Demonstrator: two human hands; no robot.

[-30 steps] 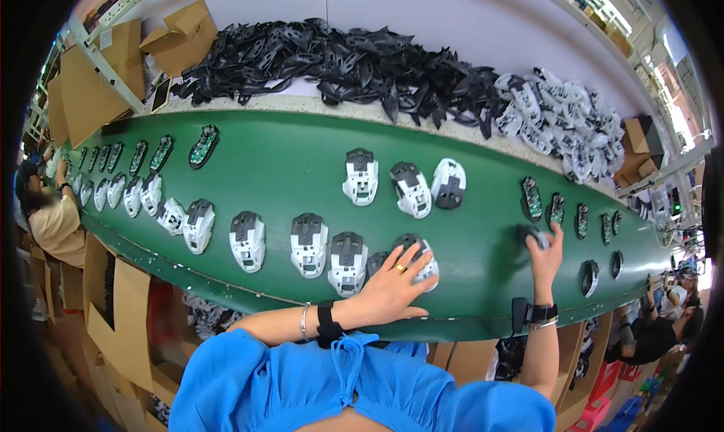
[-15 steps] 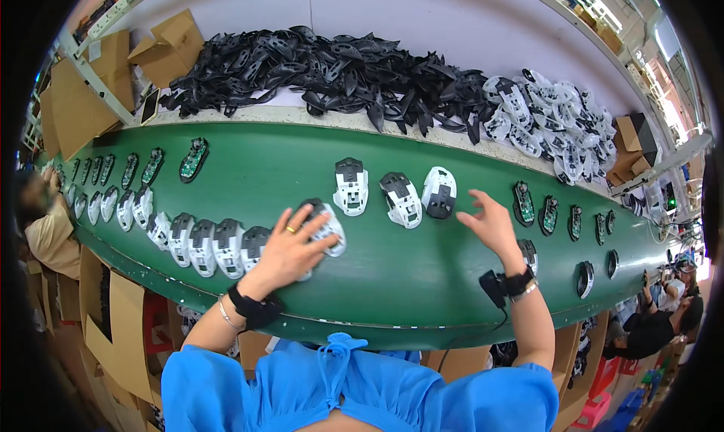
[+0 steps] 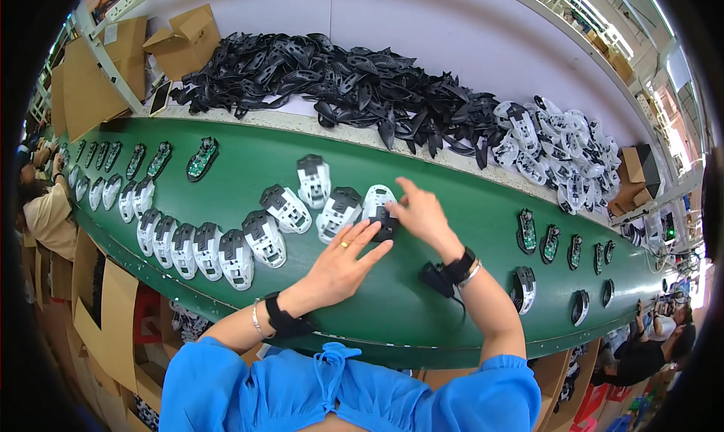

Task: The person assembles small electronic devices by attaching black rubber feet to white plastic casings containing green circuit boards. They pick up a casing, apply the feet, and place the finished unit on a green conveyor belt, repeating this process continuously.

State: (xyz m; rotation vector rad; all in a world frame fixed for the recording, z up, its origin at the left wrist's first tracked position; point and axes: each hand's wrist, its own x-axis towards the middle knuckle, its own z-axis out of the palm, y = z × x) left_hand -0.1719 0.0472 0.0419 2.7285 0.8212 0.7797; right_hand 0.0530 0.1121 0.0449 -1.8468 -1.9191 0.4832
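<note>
Mouse shell (image 3: 379,207) lies between left hand (image 3: 338,270), fingers outstretched, and right hand (image 3: 424,217), thumb and forefinger parted. Similar shells (image 3: 182,251) curve leftward.

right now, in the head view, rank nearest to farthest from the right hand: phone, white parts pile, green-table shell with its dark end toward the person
1. Shell: just left of the right hand
2. White parts pile: up and right
3. Phone: far left
</note>
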